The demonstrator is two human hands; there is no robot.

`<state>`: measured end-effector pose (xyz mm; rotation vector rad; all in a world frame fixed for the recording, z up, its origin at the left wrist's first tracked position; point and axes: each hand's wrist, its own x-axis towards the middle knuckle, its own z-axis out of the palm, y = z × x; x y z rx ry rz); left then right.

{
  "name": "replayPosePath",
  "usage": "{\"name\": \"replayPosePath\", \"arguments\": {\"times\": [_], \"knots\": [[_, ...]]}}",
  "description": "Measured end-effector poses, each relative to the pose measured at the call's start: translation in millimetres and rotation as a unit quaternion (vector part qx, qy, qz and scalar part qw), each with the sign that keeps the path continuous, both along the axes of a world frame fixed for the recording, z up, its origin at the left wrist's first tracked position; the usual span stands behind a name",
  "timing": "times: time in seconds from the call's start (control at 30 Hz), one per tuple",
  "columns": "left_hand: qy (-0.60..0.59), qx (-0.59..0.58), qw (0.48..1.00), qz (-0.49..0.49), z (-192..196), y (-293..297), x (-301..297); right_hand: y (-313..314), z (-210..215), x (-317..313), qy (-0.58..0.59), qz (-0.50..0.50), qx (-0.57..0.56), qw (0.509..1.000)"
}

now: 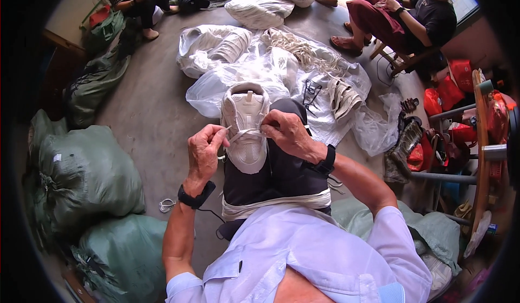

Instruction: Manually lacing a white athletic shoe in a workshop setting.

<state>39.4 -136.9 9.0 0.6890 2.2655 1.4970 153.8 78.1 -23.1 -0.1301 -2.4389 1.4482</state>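
white shoe (245, 132) on knee — light, soft upper | lace (242, 133) thin, limp | left hand (205, 152), right hand (287, 134) — each grip pinched on lace | best held near eyelets

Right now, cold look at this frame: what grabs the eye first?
Dead centre, a white shoe rests on the person's knee, with the left hand and right hand pulling a white lace across it. Beyond it, clear plastic bags of white shoes and laces sprawl over the floor. Bulging green sacks stack up at the left.
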Motion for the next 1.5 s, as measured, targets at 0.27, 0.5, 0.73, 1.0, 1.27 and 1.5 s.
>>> {"name": "replayPosePath", "arguments": {"times": [0.27, 0.5, 0.73, 1.0, 1.27, 1.5], "knots": [[0.026, -0.006, 0.999, -0.039, 4, 4, -2, -3, 2, -2, -0.017, -0.008, -0.015, 1.0], [0.092, -0.055, 0.992, -0.072, 11, 11, 1, -2, -4, -2, 0.022, 0.006, 0.009, 1.0], [0.327, -0.088, 0.939, -0.05, -1, 16, 4, 4, -5, -1, 0.028, 0.02, 0.061, 0.998], [0.332, -0.172, 0.92, -0.117, 24, 18, -1, 7, 18, -1, 0.074, 0.035, 0.223, 0.971], [0.508, -0.125, 0.785, -0.331, 51, 32, -44, 28, 34, -25, 0.193, 0.146, 0.409, 0.88], [0.43, -0.117, 0.808, -0.386, 31, 36, -65, 48, 27, -40, 0.116, 0.217, 0.357, 0.901]]}}
